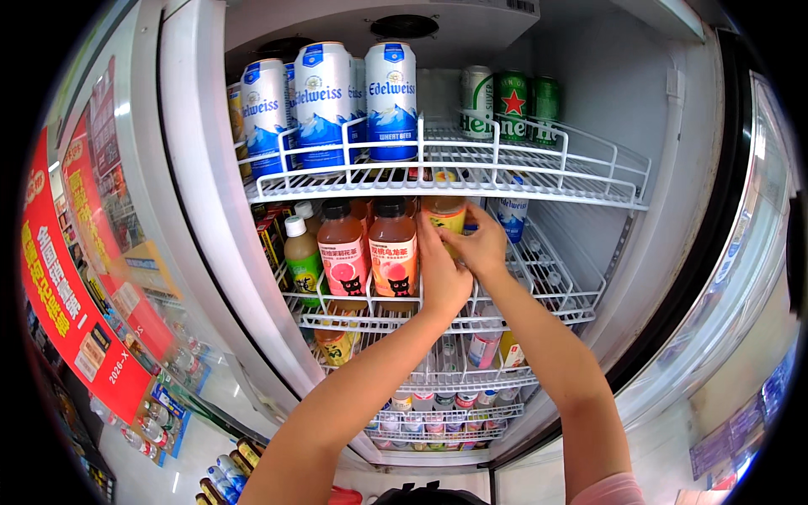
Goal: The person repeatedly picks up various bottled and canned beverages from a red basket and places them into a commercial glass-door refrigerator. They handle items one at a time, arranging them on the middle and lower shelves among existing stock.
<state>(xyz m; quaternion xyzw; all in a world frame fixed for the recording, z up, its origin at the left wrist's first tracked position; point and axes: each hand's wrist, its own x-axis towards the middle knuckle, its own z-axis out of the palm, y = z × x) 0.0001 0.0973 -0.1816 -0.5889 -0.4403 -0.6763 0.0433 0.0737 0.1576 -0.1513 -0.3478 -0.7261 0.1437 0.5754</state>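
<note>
Both my hands are on a bottle [445,214] of amber drink with a yellow label, on the second shelf of an upright fridge. My left hand [445,273] presses along its left and front side, with the fingers pointing up. Around its right side curl the fingers of my right hand [483,241]. The bottle's top is partly hidden behind the wire shelf above. Just left of it stand two dark-capped bottles with pink labels, an orange-pink one [393,252] and a paler pink one [343,257]. A white-capped bottle with a green label [303,259] is further left.
Above, a white wire shelf [454,181] holds tall white-and-blue cans [391,101] and several green cans [513,103]. A blue-and-white can [512,217] stands right of my hands. Lower racks [446,412] carry more drinks. The fridge's door frame [189,168] borders the left.
</note>
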